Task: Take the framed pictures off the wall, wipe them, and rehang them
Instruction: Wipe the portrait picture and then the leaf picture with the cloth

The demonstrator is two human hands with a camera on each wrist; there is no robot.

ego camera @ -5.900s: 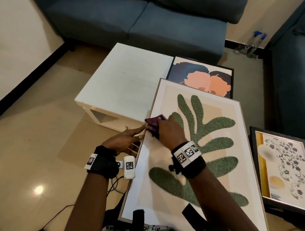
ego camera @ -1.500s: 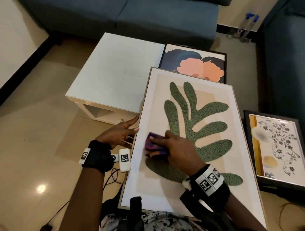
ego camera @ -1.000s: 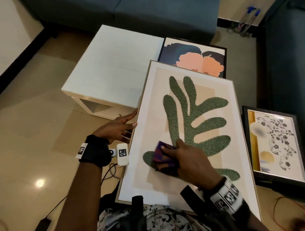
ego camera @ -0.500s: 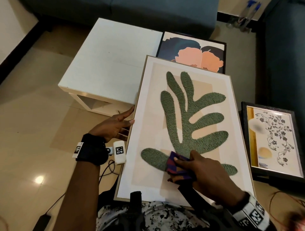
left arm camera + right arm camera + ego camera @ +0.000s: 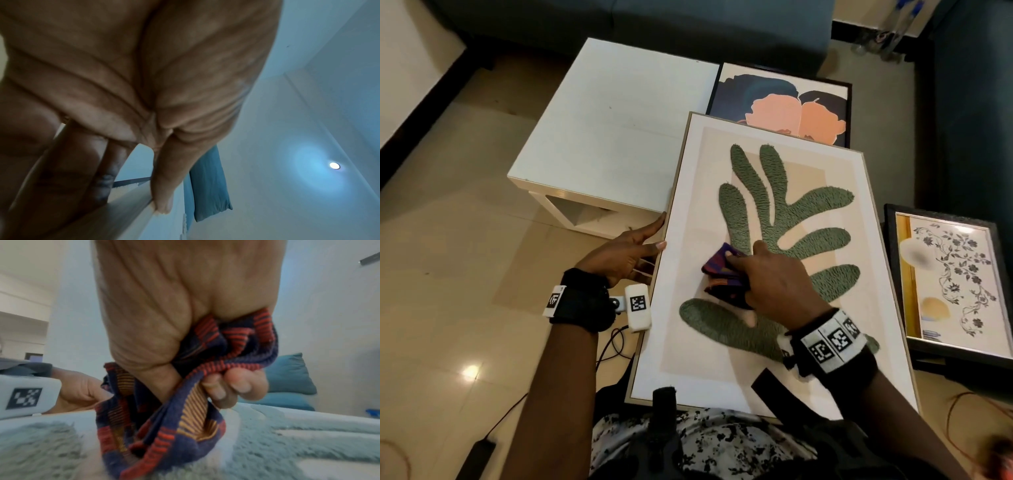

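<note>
A large light-framed picture of a green leaf point(image 5: 825, 178) lies tilted across my lap, its far end against the white table. My left hand point(image 5: 633, 250) grips its left edge, thumb on the front and fingers behind; the left wrist view shows the thumb point(image 5: 162, 194) on the frame's edge point(image 5: 123, 216). My right hand point(image 5: 774, 277) holds a bunched cloth striped in navy, red and orange point(image 5: 722, 274) and presses it on the glass near the middle of the leaf. In the right wrist view the fingers curl round the cloth point(image 5: 164, 426) above the leaf picture point(image 5: 287, 447).
A white side table point(image 5: 613, 130) stands at the upper left. A black-framed picture of two faces point(image 5: 780, 106) lies beyond the leaf picture. A floral picture in a dark frame point(image 5: 955, 281) lies to the right. Blue sofas point(image 5: 688, 24) line the back and right. Cables point(image 5: 613, 346) trail on the tiled floor.
My right hand wiped the cloth down from the upper left to the bottom of the leaf, then back up toward its middle. My left hand has stayed on the left edge.
</note>
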